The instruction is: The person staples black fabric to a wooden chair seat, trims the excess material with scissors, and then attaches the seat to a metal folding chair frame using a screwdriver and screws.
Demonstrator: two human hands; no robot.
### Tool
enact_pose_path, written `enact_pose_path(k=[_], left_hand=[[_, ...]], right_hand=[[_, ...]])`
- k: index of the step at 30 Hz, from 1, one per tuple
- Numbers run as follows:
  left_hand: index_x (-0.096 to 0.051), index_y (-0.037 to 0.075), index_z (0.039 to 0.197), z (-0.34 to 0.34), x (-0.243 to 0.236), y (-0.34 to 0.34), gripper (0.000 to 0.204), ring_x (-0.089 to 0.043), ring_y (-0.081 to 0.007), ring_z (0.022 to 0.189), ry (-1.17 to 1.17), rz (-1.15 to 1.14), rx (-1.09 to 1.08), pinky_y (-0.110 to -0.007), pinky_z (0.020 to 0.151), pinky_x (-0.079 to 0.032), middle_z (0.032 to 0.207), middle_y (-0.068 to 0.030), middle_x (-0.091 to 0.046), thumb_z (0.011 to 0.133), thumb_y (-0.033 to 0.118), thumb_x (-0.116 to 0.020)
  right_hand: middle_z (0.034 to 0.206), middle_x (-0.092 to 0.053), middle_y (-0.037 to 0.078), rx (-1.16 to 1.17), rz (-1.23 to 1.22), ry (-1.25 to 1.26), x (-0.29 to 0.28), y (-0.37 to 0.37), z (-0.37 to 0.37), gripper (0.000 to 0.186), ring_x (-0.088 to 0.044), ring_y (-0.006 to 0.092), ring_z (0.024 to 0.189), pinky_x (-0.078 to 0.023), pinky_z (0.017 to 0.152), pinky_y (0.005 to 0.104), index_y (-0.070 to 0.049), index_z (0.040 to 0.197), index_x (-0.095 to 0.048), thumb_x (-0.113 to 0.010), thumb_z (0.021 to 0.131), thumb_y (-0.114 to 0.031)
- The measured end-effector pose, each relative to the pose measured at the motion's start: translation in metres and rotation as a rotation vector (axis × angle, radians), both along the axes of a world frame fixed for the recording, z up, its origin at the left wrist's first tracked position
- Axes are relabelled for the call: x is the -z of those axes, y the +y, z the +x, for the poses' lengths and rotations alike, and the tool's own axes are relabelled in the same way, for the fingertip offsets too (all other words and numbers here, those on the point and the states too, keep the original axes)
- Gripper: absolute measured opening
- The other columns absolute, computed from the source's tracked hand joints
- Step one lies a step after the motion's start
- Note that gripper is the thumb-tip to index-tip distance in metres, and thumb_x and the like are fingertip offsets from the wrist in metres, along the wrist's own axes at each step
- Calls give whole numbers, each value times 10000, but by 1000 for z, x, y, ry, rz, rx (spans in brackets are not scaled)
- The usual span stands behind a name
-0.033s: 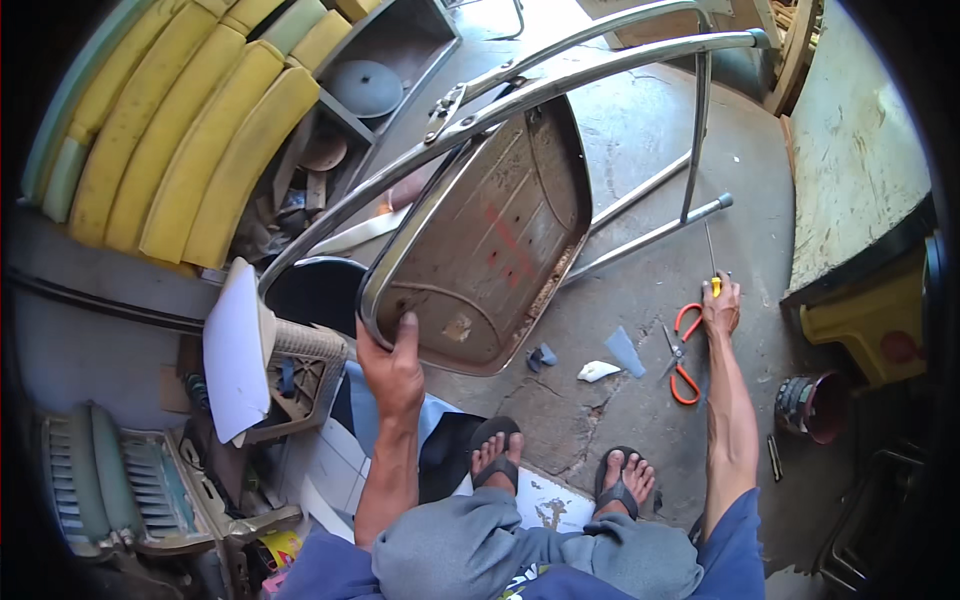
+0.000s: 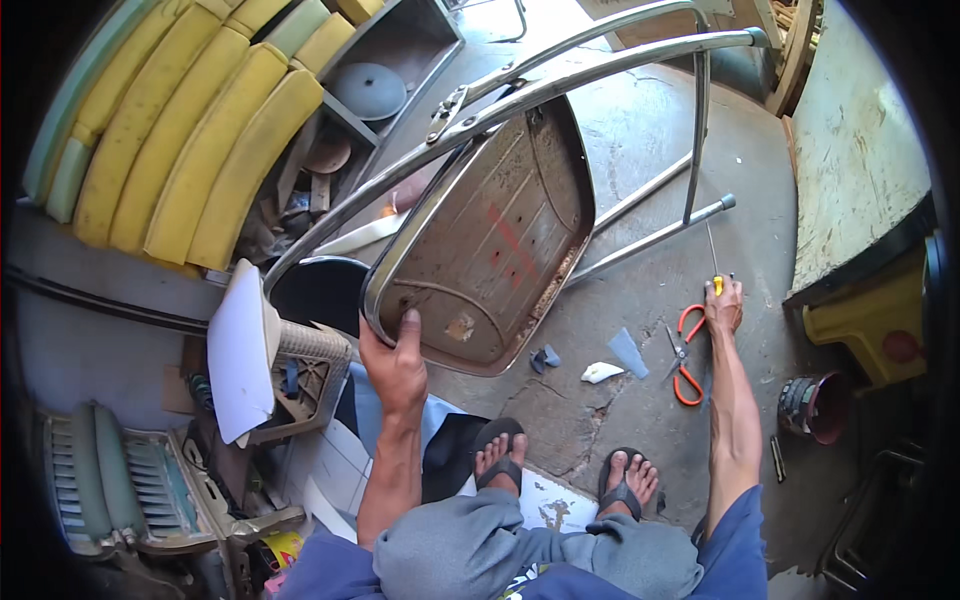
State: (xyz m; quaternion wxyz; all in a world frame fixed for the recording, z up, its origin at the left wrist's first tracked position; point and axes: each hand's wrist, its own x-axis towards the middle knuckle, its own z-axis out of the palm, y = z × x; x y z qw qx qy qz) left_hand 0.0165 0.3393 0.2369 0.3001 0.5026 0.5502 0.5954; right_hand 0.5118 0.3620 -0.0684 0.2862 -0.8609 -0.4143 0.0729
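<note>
A metal-framed chair (image 2: pixel 600 57) lies tipped over, the worn brown underside of its seat (image 2: pixel 490 240) facing me. My left hand (image 2: pixel 397 370) grips the near left corner of that seat, thumb pressed on the underside and fingers hidden behind the rim. Low over the floor on the right, my right hand (image 2: pixel 724 305) is closed round the yellow handle of a screwdriver (image 2: pixel 717 285); its thin shaft points away towards a chair leg. Just left of that hand, orange-handled scissors (image 2: pixel 682 355) lie spread on the floor.
Scraps of white padding (image 2: pixel 601 372) and blue material (image 2: pixel 628 352) lie between seat and scissors. A paint-stained can (image 2: pixel 815 405) stands at right. Yellow pads (image 2: pixel 210 140) are stacked far left. A plastic stool (image 2: pixel 300 375) is beside my left arm. A pale panel (image 2: pixel 860 150) bounds the right.
</note>
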Motion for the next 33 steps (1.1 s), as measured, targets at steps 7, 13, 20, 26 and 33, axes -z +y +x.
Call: enact_pose_path(k=[7,13,20,26,33], left_hand=[[-592,-14,1344,-4,-2,17,424,-637,-197,1163,-85,-32,-40,-339,1064,-465,1267,-94,-687,934,-91,-668],[-608,-9,1327,-9,3,15,401,-639,-199,1157,-60,-27,-21,-347,1075,-457,1254,-95,-695,938,-88,-666],[-605,-11,1329,-8,0,19,389,-640,-207,1158,-19,-19,-41,-353,1076,-456,1252,-98,-696,949,-76,-656],[-608,-12,1316,-8,-1,20,376,-660,-198,1119,-16,-63,-66,-344,1042,-483,1229,-98,-704,949,-82,-653],[-578,-35,1295,-6,-3,20,349,-679,-189,1086,18,-61,-63,-328,1000,-508,1184,-121,-709,959,-46,-670]], right_hand=[[1127,-697,153,87,-77,22,1,12,12,317,-682,414,1054,-544,869,532,-117,1213,-643,-663,970,-320],[1078,-735,207,73,-54,60,-5,12,17,335,-707,425,986,-545,846,520,-78,1148,-695,-662,955,-350],[731,-668,-2,-468,326,965,-118,24,-162,270,-614,74,589,-501,516,253,-64,1149,-746,-719,976,-269],[893,-722,37,-945,318,1339,-255,22,-331,203,-651,102,775,-533,693,292,-57,1111,-743,-752,965,-197],[942,-696,112,-1028,578,1128,-279,31,-375,151,-675,166,823,-532,739,318,-15,1097,-710,-720,968,-92]])
